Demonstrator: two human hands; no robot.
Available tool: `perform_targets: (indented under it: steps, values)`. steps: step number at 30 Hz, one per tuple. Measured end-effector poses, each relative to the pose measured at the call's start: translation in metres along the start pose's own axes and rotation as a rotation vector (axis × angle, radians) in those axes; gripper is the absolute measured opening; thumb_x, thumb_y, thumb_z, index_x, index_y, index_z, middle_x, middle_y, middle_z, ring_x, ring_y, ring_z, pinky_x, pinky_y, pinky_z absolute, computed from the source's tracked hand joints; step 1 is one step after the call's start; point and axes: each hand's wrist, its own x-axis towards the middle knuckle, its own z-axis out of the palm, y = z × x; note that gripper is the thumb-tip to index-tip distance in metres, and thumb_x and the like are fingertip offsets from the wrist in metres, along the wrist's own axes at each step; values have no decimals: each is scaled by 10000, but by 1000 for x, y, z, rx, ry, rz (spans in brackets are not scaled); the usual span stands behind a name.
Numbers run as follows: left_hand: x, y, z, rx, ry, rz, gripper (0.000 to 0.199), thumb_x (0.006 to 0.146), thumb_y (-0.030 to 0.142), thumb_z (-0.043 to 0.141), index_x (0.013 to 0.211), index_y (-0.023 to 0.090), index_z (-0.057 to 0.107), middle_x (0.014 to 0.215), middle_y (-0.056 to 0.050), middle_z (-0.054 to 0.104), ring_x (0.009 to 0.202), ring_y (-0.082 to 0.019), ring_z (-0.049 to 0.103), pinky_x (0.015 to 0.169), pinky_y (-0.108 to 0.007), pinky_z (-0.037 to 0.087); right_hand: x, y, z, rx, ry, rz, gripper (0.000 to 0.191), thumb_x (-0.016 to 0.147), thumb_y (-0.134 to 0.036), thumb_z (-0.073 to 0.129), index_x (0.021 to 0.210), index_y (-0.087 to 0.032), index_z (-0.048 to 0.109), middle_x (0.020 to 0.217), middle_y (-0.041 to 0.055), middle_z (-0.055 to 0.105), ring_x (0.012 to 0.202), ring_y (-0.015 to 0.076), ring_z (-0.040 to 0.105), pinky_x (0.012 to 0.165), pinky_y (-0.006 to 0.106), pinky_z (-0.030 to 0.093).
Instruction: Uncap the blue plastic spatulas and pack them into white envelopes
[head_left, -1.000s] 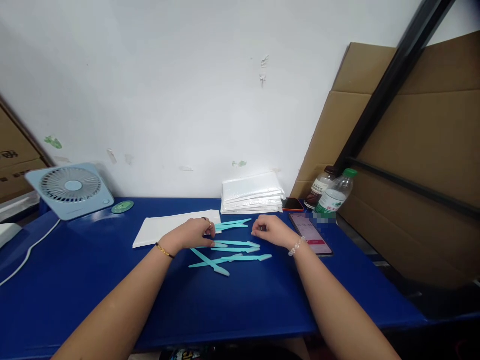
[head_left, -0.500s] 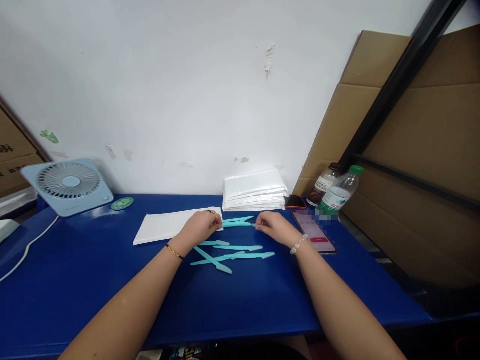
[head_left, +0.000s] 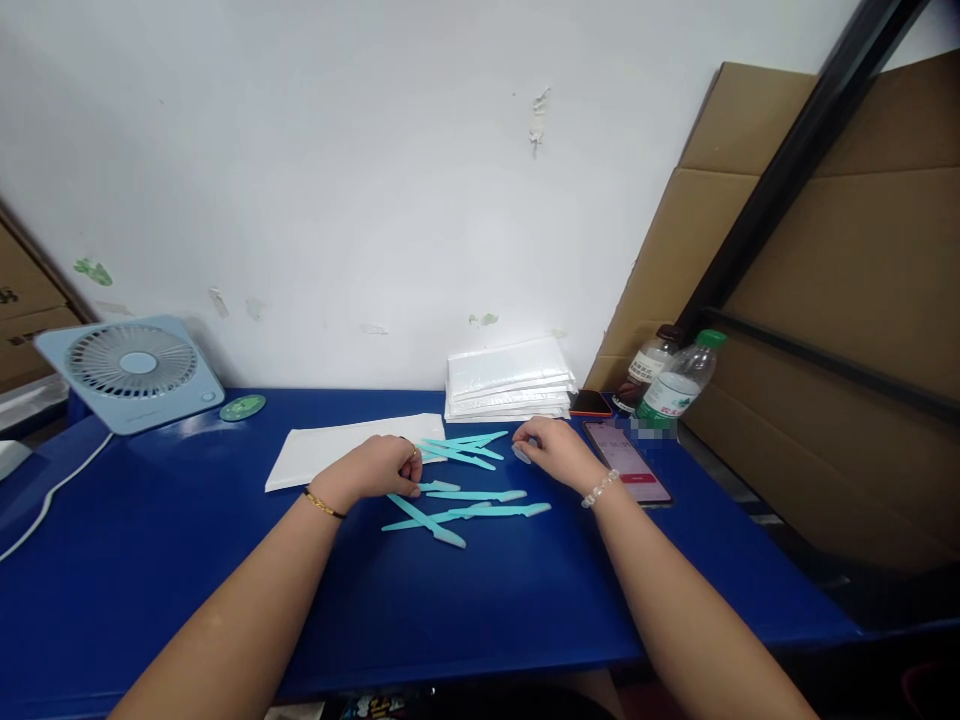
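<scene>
The stack of white packs (head_left: 506,385) sits at the back of the blue bench (head_left: 487,600), against the wall. In front of it, nearer the person, is a small heap of blue sticks (head_left: 469,454) — they cross over each other, and their left ends meet the flat white pack (head_left: 315,455), which lies to the left of the stack. More loose blue sticks (head_left: 480,496) lie further in front of the stack, some crossed.

The right hand (head_left: 551,447) is just in front of the stack's right end. Its fingers are bent and seem to pinch a small clear cap (head_left: 521,454). The left hand (head_left: 391,466) is in front of the stack and to its left, beside the heap. Its fingers are curled close to one stick, but I cannot tell if they hold it.

The cap is tiny and see-through, so a loose pinch could drop it. Pulling one crossed stick could drag others along. The phone (head_left: 637,480), in front of the stack and to its right, could get bumped by the right wrist.
</scene>
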Motion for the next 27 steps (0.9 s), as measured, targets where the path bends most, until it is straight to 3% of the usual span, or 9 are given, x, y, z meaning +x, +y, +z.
perform_targets:
  steps: [2,6,9,17,21,27]
  values:
    - [0,3,2,6,-5,-14,112,711,338,619,694,231,648,715,10,644,648,-157,567,539,-247,352,-1,-11,2,64,-38,-20,149,838,-254,553,831,-192,689,823,39,669,703,151,562,643,259,407]
    - [9,22,9,55,167,63,146,780,340,569,753,217,643,745,-8,654,684,-164,574,578,-260,358,-4,-35,11,239,-144,-41,278,847,-394,567,1027,-211,674,831,36,688,662,147,571,609,254,427]
    - [18,34,13,95,264,123,176,824,348,548,777,208,643,750,-20,660,710,-172,583,635,-278,374,-4,-43,15,290,-171,-49,241,855,-381,556,957,-210,692,803,31,694,650,145,581,604,248,433]
    - [36,32,22,223,409,58,131,833,271,565,756,198,642,827,-32,683,833,-214,586,728,-320,375,3,5,2,68,-27,37,174,849,-267,544,796,-191,691,779,36,673,707,166,580,646,261,414]
    - [38,29,26,211,445,61,165,830,307,577,945,210,646,942,-48,678,917,-230,582,757,-323,389,1,7,-2,-38,-22,5,103,797,-233,604,770,-192,694,840,54,639,779,180,572,707,276,412]
    - [26,33,24,33,349,133,247,879,400,495,859,214,657,846,-23,671,809,-187,594,693,-281,407,-8,-17,1,55,-353,-166,151,703,-323,733,758,-202,660,791,11,583,687,140,529,644,251,396]
